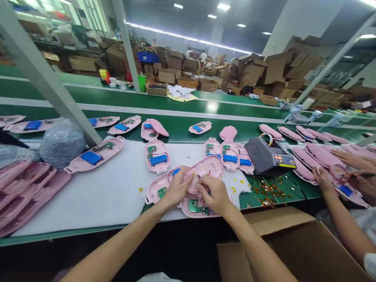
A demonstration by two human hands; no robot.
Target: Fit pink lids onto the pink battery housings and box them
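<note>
My left hand (pixel 176 190) grips the left edge of a pink plastic cover (pixel 213 164), tilted with its hollow inside facing me. My right hand (pixel 216 192) is closed, its fingertips pinched at the inside of the cover near thin red wires; what lies between them is too small to make out. Below the cover, a pink shell half (pixel 188 213) with a green circuit board (pixel 194 205) lies on the white sheet, partly hidden by my hands. Just left of it, another pink shell (pixel 152 192) holds a board and a blue battery (pixel 175 171).
A tape dispenser (pixel 264 156) with a lit display stands right of more open shells (pixel 210 145). Amber tape scraps (pixel 268 190) litter the green bench. Stacked pink shells (pixel 29 196) lie left. A co-worker's hands (pixel 352 168) work at right. An open cardboard box (pixel 288 223) sits below the edge.
</note>
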